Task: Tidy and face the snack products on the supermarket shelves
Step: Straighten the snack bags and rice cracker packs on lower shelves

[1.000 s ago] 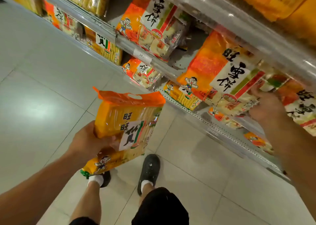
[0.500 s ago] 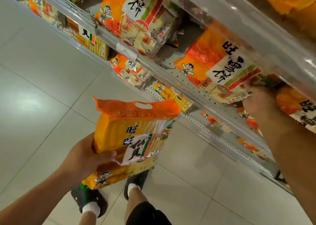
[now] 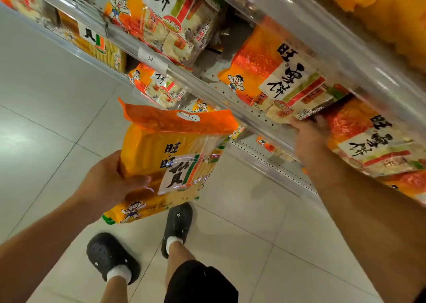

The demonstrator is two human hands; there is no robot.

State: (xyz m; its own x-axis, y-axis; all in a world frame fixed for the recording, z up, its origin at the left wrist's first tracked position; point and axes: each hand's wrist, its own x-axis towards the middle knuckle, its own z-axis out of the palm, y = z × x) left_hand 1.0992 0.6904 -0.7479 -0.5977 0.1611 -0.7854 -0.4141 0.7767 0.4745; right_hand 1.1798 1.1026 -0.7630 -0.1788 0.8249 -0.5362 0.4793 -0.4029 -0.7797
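At the far left, yellow cracker packs point(image 3: 101, 47) stand on a lower shelf, matching the one in hand. The left hand point(image 3: 110, 183) grips a tall yellow-and-orange plastic bag of rice crackers with an orange carry-handle top point(image 3: 170, 164), thumb across its front, held off the shelf above the pale tiled floor point(image 3: 46, 118); over the last second it has risen slightly and drawn nearer the shelving. To the right, the right hand point(image 3: 309, 136) has slid lower and further in along the perforated metal shelf point(image 3: 232, 95), and now lies at the near edge of an orange-and-white crinkly snack bag point(image 3: 276, 72), fingertips under its bottom corner; whether they pinch it or merely press I cannot tell. That suggests this bag is being nudged square, while the carried pack probably awaits its matching row.
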